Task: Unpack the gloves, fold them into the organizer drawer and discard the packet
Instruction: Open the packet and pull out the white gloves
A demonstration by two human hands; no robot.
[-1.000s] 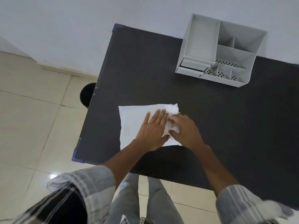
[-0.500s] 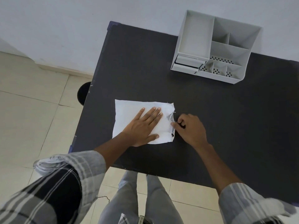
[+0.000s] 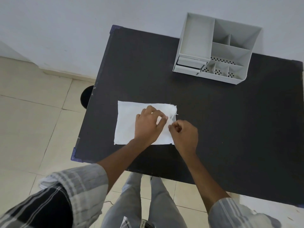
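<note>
Your left hand (image 3: 148,125) and right hand (image 3: 184,133) both pinch the packet's (image 3: 127,122) right end; its long axis runs leftward, away from your right fingers, across the tabletop (image 3: 213,120).

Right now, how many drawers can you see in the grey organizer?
2: both at the front left of the grey organizer, stacked, an upper drawer above a lower drawer, each pulled slightly out. More may be hidden.

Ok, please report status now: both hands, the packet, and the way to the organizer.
Left hand and right hand both pinching the white packet at its right edge. Packet flat on black table. Path to grey organizer clear.
</note>
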